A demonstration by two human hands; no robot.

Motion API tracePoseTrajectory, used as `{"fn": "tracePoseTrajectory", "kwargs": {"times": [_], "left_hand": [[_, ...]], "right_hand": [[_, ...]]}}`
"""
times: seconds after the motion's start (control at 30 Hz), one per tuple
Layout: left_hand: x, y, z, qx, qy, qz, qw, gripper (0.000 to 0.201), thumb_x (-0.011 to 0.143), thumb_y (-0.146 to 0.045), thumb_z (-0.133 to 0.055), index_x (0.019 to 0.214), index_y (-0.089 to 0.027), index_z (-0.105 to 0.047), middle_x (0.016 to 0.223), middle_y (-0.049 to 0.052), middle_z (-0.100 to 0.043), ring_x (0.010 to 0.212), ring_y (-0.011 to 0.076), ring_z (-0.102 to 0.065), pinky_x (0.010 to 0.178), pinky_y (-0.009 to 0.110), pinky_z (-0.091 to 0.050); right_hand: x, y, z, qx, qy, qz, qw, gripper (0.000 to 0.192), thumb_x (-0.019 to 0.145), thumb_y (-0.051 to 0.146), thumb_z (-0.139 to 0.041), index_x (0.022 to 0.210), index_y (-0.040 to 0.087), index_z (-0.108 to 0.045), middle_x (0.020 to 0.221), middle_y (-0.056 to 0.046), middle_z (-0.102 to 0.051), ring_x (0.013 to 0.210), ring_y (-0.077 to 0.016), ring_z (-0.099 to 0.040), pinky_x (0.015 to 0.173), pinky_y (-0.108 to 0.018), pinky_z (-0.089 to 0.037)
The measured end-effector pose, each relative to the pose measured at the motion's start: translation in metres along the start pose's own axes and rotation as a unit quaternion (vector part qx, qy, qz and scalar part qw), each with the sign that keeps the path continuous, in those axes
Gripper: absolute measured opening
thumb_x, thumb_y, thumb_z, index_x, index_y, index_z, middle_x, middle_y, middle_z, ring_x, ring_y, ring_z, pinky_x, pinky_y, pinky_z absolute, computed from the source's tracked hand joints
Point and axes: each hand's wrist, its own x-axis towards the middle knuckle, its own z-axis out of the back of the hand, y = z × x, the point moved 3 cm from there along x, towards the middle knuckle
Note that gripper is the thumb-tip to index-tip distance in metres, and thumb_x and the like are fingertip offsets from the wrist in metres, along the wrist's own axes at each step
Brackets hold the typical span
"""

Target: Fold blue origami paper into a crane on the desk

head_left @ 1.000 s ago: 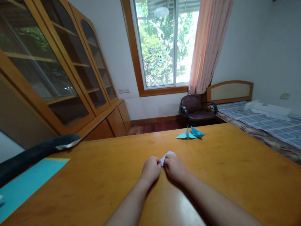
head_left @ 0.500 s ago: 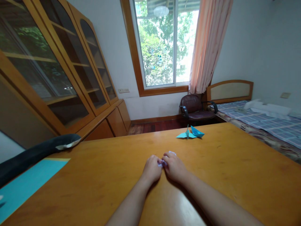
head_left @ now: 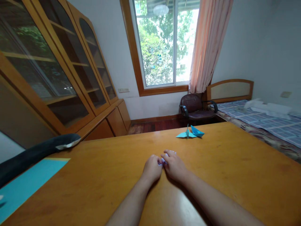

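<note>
1. Hands meet at the middle of the table (head_left: 235,175): the left hand (head_left: 151,169) and the right hand (head_left: 175,166) sit knuckle to knuckle, fingers curled in, both pinching a small pale paper (head_left: 164,159) between them.

2. Paper lies on the table between the fingertips, well short of the blue crane (head_left: 190,134), which stands nearer the far edge. Only a sliver of the paper shows past the fingers.

3. Step in hand, as I judge it: a fold is being pressed or creased, with both thumbs and forefingers closed on the same small piece. It looks like a middle stage of folding, since the piece is already compact and far from the shape of the crane.

4. Next move likely calls for holding one side flat against the table while the other fingers run along the fold, then opening the grip enough to check that the edges match.

5. Pointing and long axis: the visible white tip pokes away from the person, toward the crane and slightly right of it. The rest is hidden under the fingers, so I cannot tell the long axis for sure.

6. A blue sheet (head_left: 25,183) lies at the table's left edge, well apart from the hands, beside a dark padded chair back (head_left: 35,153).
</note>
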Motion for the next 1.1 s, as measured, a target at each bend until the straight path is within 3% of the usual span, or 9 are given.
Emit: {"fn": "tracePoseTrajectory", "kwargs": {"times": [0.3, 0.5, 0.73, 1.1], "left_hand": [[0.002, -0.008, 0.003, 0.008, 0.026, -0.024, 0.999, 0.016, 0.075, -0.013, -0.053, 0.065, -0.016, -0.064, 0.070, 0.003, -0.064, 0.067, 0.0142, -0.054, 0.062, 0.024, -0.034], [-0.002, -0.019, 0.011, 0.052, 0.025, -0.056, 0.997, 0.017, 0.072, -0.007, -0.049, 0.067, -0.018, -0.061, 0.073, 0.003, -0.064, 0.069, 0.0149, -0.053, 0.062, 0.026, -0.031], [-0.003, -0.026, 0.016, 0.090, 0.022, -0.067, 0.993, 0.016, 0.080, -0.011, -0.046, 0.075, -0.019, -0.059, 0.079, 0.003, -0.065, 0.074, 0.0162, -0.056, 0.065, 0.026, -0.033], [-0.003, -0.025, 0.016, 0.131, 0.040, -0.109, 0.984, 0.020, 0.088, -0.019, -0.042, 0.081, -0.021, -0.060, 0.087, 0.005, -0.066, 0.084, 0.0200, -0.057, 0.071, 0.029, -0.037]], "right_hand": [[0.001, 0.004, 0.005, 0.013, -0.011, 0.030, 0.999, 0.022, 0.082, 0.009, -0.049, 0.094, 0.020, -0.065, 0.104, -0.007, -0.061, 0.095, -0.0184, -0.053, 0.082, -0.027, -0.037], [0.003, 0.003, 0.005, -0.053, -0.019, 0.029, 0.998, 0.016, 0.087, 0.017, -0.053, 0.078, 0.021, -0.065, 0.083, -0.004, -0.061, 0.081, -0.0183, -0.048, 0.073, -0.031, -0.030], [0.003, 0.007, 0.012, -0.113, -0.037, 0.033, 0.992, 0.018, 0.089, 0.023, -0.056, 0.075, 0.021, -0.066, 0.078, -0.004, -0.064, 0.081, -0.0187, -0.047, 0.073, -0.035, -0.024], [0.000, 0.012, 0.011, -0.119, -0.053, 0.043, 0.991, 0.018, 0.087, 0.020, -0.057, 0.070, 0.020, -0.064, 0.075, -0.002, -0.065, 0.081, -0.0183, -0.047, 0.075, -0.037, -0.022]]}}
